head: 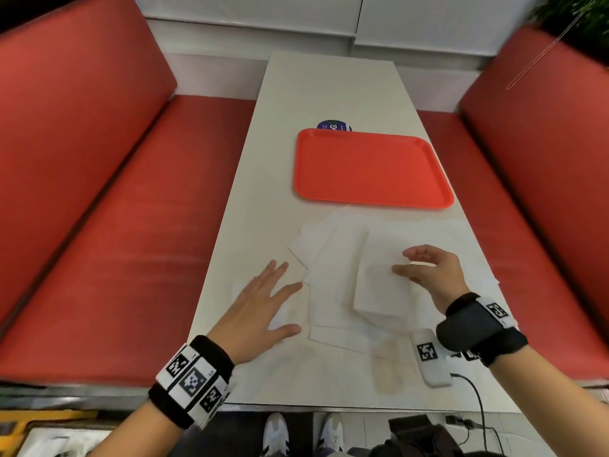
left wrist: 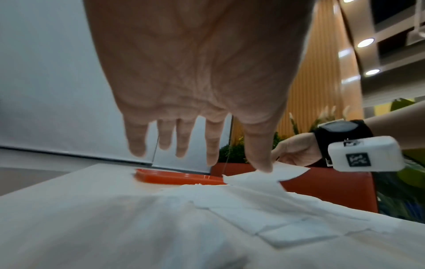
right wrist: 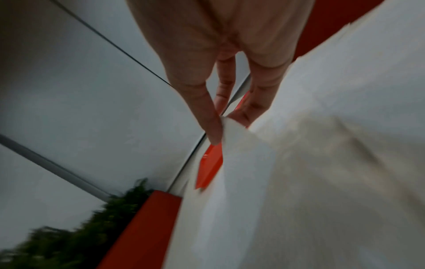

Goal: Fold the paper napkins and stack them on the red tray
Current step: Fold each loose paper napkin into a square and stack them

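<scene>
Several white paper napkins lie spread and overlapping on the near half of the white table. The red tray sits bare just beyond them, its rim showing low in the left wrist view and the right wrist view. My right hand pinches the edge of one napkin between thumb and fingers, and that edge is lifted off the pile. My left hand hovers with fingers spread over the left side of the napkins, holding nothing.
Red padded benches run along the left and right of the table. A round blue sticker peeks out behind the tray. The table's near edge is close to my body, with a black cable hanging at its right.
</scene>
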Tool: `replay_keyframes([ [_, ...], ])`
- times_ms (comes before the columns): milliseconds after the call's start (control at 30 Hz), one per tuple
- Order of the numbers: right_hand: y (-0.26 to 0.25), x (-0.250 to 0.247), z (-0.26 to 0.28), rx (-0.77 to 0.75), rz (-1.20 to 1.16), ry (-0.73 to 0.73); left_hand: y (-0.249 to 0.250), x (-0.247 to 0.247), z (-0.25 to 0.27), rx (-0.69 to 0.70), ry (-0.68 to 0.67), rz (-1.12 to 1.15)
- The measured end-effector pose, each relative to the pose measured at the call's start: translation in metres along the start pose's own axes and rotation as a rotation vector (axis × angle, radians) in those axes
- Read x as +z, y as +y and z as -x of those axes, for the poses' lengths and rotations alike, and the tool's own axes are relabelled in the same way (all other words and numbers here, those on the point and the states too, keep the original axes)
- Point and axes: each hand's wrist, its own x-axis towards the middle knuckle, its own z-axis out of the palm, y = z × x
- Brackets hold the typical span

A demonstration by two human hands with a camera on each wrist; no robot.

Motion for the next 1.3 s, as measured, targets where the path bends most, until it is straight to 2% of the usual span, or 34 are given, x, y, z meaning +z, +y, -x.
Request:
replay_keyframes([
  [167,-0.019,0.008,0.039,0.033,-0.208,-0.269,0.036,-0.003,-0.024,-0.018,-0.062,0.649],
  [267,-0.025,0.013,0.057,0.004,-0.218,-0.368,0.055,0.003,-0.033,-0.048,0.023,1.051],
  [367,-0.028,0.017,0.069,-0.072,-0.122,-0.396,0.064,0.005,-0.037,-0.087,0.136,1.240],
  [433,-0.029,0.021,0.073,-0.100,-0.075,-0.369,0.064,0.005,-0.037,-0.067,0.208,1.279],
  [533,-0.027,0.028,0.074,-0.033,-0.058,-0.276,0.062,0.001,-0.030,-0.029,0.281,1.286],
  [567,-0.027,0.030,0.073,0.010,-0.055,-0.295,0.061,-0.001,-0.026,-0.031,0.300,1.285],
  [633,-0.024,0.035,0.074,0.075,-0.035,-0.440,0.060,-0.004,-0.018,-0.055,0.320,1.290],
  [700,-0.024,0.044,0.079,0.059,-0.015,-0.598,0.060,-0.004,-0.006,-0.096,0.337,1.296],
  [767,-0.023,0.055,0.084,0.013,-0.028,-0.654,0.057,-0.001,0.006,-0.161,0.377,1.291],
  [833,-0.022,0.065,0.088,-0.012,-0.076,-0.655,0.049,0.004,0.016,-0.216,0.396,1.267],
  [967,-0.019,0.085,0.089,0.008,-0.138,-0.641,0.032,0.006,0.030,-0.356,0.447,1.036],
  [1300,0.000,0.120,0.105,0.112,-0.264,-0.651,0.007,0.005,0.063,-0.420,0.508,1.214],
])
